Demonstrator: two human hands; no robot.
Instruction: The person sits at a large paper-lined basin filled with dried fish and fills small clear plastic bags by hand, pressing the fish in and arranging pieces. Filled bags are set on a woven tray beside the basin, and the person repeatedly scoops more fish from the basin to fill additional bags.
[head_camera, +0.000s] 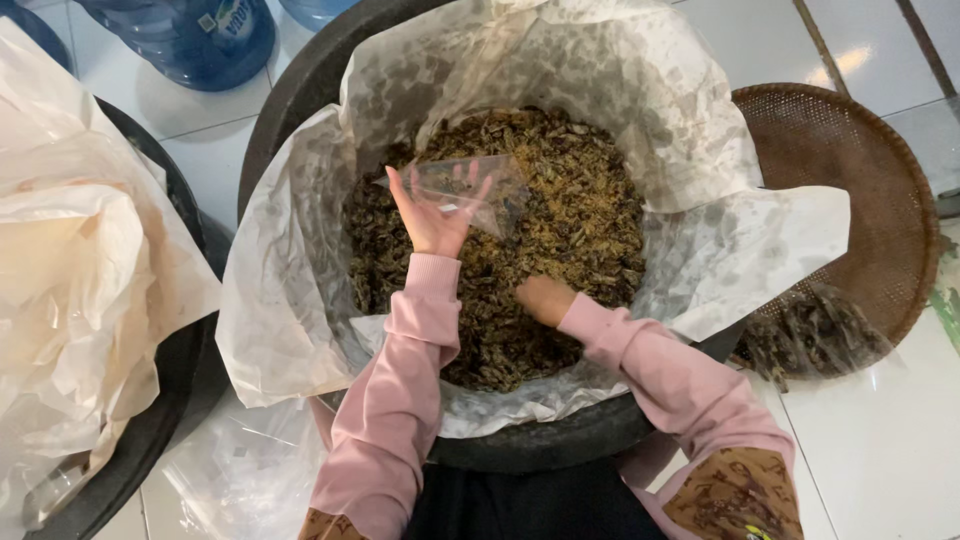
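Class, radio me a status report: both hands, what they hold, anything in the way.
Left hand holding small clear plastic bag open. Right hand dug into dried brown leaves in paper-lined black tub. Nothing blocking.

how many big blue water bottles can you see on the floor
3. One large blue plastic water bottle stands at top left, another shows just right of it, and a sliver of a third sits at the far-left edge. All are cropped; more may be hidden.

Food workshop, lined tubs (300, 90), woven tray (860, 190)
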